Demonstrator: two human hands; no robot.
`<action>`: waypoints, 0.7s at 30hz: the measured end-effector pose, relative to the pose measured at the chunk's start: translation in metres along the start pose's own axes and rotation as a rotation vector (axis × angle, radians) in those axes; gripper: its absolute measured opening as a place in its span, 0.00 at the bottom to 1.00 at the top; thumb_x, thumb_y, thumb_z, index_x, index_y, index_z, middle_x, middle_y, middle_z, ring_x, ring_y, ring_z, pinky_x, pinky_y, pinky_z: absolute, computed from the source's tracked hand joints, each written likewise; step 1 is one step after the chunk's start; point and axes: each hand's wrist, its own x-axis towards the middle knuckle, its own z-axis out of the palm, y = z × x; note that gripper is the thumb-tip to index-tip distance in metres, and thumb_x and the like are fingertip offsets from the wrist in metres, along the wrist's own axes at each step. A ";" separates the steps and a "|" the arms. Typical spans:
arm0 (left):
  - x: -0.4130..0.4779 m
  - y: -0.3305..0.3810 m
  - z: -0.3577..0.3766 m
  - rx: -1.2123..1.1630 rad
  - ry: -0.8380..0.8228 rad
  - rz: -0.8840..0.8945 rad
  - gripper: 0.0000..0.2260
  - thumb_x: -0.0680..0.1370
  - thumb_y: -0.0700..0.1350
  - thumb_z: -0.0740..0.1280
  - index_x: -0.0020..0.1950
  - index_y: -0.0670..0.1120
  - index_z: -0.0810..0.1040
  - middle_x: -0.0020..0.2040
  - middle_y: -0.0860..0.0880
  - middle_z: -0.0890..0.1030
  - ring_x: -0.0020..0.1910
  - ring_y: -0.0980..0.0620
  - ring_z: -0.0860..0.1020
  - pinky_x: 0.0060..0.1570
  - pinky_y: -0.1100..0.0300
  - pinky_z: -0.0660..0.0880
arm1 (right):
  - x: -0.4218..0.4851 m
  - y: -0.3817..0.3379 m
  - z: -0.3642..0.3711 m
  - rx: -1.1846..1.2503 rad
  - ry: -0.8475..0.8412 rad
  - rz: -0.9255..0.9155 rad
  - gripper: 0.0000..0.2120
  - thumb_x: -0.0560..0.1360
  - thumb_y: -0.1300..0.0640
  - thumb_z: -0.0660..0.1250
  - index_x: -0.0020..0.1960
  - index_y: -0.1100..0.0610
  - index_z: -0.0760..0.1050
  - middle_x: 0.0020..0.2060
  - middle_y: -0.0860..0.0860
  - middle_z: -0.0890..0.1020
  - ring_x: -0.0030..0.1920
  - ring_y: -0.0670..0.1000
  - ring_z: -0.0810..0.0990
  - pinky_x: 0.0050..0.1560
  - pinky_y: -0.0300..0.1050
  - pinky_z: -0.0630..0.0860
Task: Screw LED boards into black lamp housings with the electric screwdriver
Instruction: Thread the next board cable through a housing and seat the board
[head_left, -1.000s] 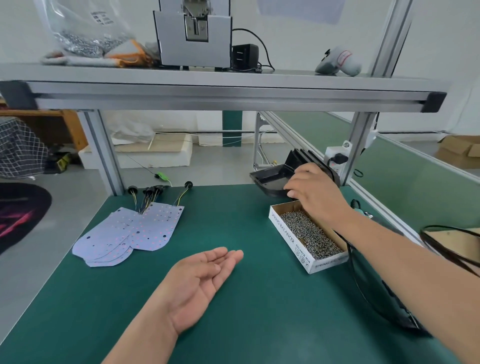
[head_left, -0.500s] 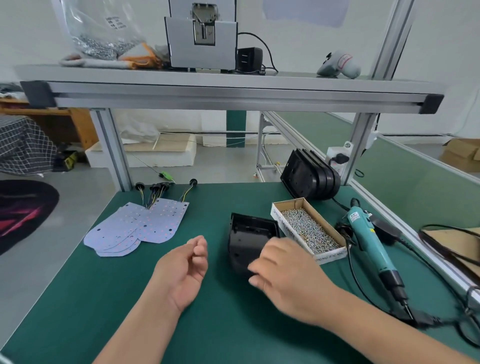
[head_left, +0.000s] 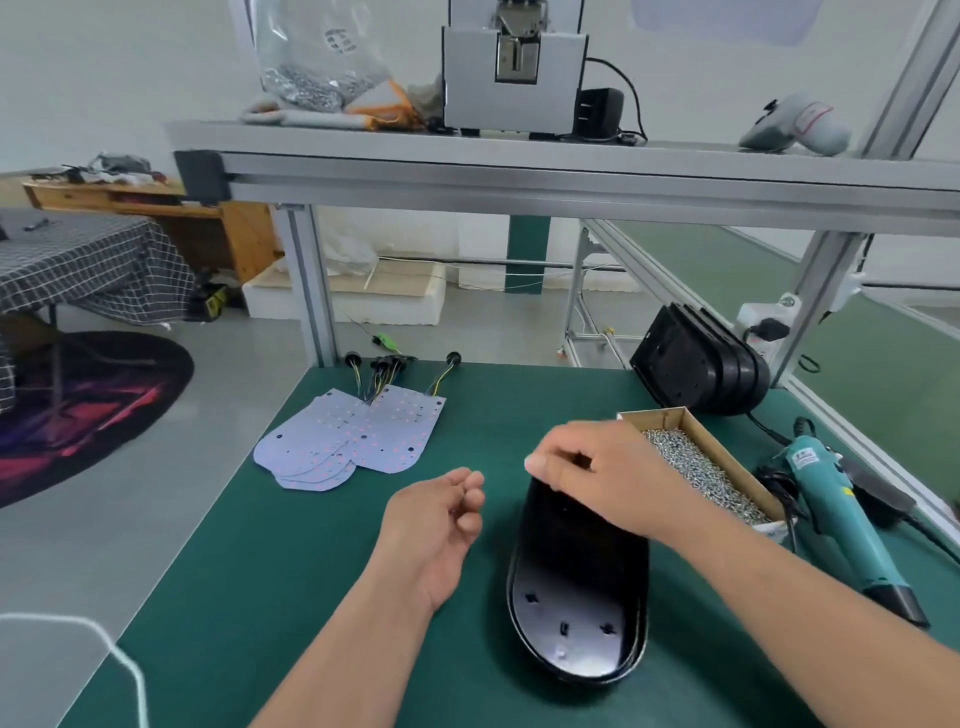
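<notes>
Head camera looks down on a green desk (head_left: 311, 571) under a metal shelf (head_left: 467, 150). One black lamp housing (head_left: 576, 597) lies flat on the desk at 5 o'clock from the middle of the view, hollow side up, with its rounded end toward the person. The right hand (head_left: 602, 467) reaches over its far end, and the fingers (head_left: 561, 447) curl down onto the far rim and grasp it. The left hand (head_left: 431, 525) hovers just beside the housing at its 9 o'clock, apart from it. Its fingers (head_left: 470, 486) are loosely curled and hold nothing.

A fanned stack of pale LED boards (head_left: 358, 436) with short wire tails lies at 10 o'clock from the left hand, near the back edge of the desk. An open cardboard box (head_left: 657, 417) filled with small silver screws (head_left: 701, 467) sits just beyond the right hand at its 2 o'clock. The teal electric screwdriver (head_left: 836, 514) lies on the desk at 3 o'clock from the box, untouched. More black housings (head_left: 701, 358) stand nested on edge at the back corner, at 12 o'clock from the box.
</notes>
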 end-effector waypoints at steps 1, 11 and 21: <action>0.000 0.000 0.001 0.000 0.003 -0.008 0.12 0.83 0.27 0.55 0.62 0.30 0.75 0.46 0.41 0.83 0.28 0.56 0.77 0.23 0.66 0.68 | 0.016 0.008 0.004 0.006 0.025 0.061 0.12 0.81 0.44 0.69 0.42 0.48 0.80 0.37 0.46 0.83 0.37 0.42 0.78 0.40 0.36 0.72; 0.002 -0.001 -0.003 0.010 -0.032 -0.005 0.10 0.88 0.35 0.58 0.65 0.40 0.77 0.50 0.43 0.89 0.31 0.55 0.78 0.25 0.66 0.68 | 0.174 0.046 0.074 -0.372 -0.243 0.120 0.22 0.85 0.60 0.58 0.79 0.56 0.67 0.67 0.56 0.78 0.62 0.59 0.79 0.59 0.52 0.76; 0.003 0.000 -0.002 0.038 -0.044 0.022 0.11 0.86 0.37 0.59 0.63 0.39 0.80 0.40 0.47 0.84 0.28 0.55 0.69 0.24 0.64 0.62 | 0.202 0.054 0.098 -0.705 -0.357 -0.051 0.12 0.83 0.65 0.61 0.63 0.54 0.74 0.59 0.51 0.78 0.63 0.57 0.72 0.54 0.59 0.77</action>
